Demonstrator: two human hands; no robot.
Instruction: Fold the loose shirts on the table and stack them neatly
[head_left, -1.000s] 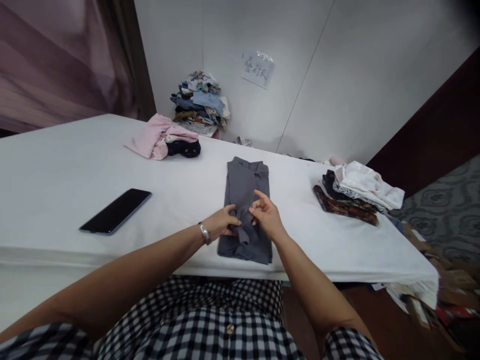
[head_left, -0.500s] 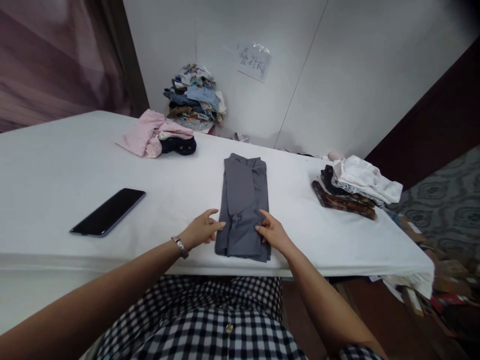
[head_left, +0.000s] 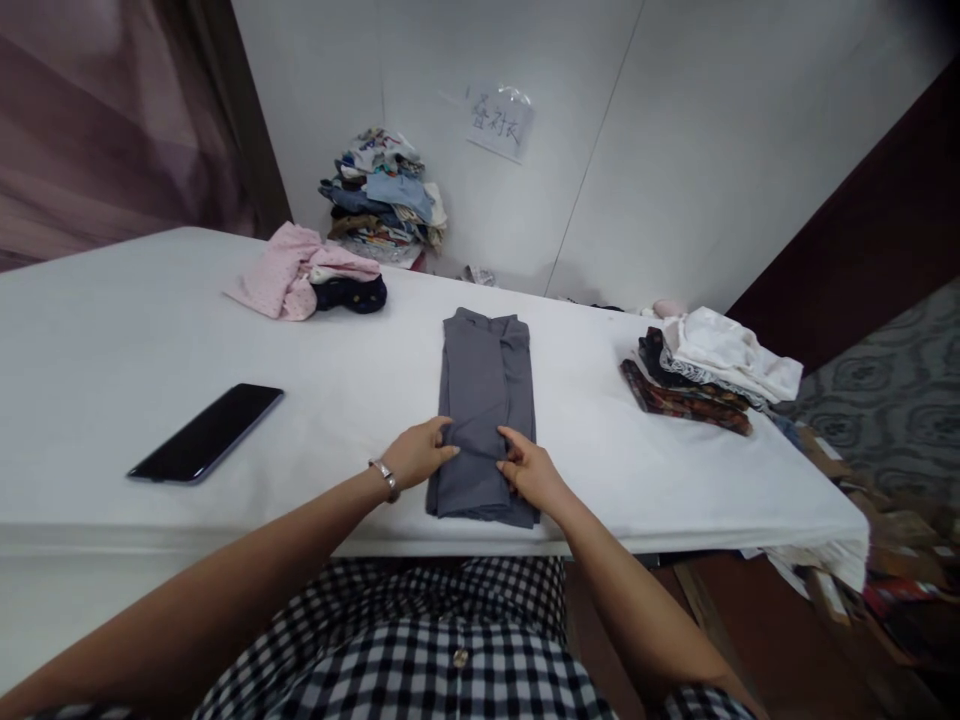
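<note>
A grey shirt (head_left: 476, 375) lies folded into a long, narrow rectangle on the white-covered table, its near end close to the table's front edge. At its left edge is my left hand (head_left: 417, 456), thumb and forefinger on the cloth and the other fingers partly hidden beside it. My right hand (head_left: 534, 474) grips the folded layer right of the middle, with thumb and forefinger on top and the remaining fingers curled. Smooth cloth runs between the two hands, with a slight crease near the left fingertips.
A black-screened phone (head_left: 210, 432) lies on the left of the table (head_left: 352, 390). Behind it sit a pink garment (head_left: 289, 275) and a dark one (head_left: 352, 294). Folded clothes (head_left: 727, 350) are stacked at right; a tall clothes pile (head_left: 390, 195) stands by the wall, below a paper sign (head_left: 499, 122).
My left hand has moved right onto the shirt's left edge. My right hand has shifted slightly left and inward. The bunched cloth near the shirt's lower middle now lies flatter.
</note>
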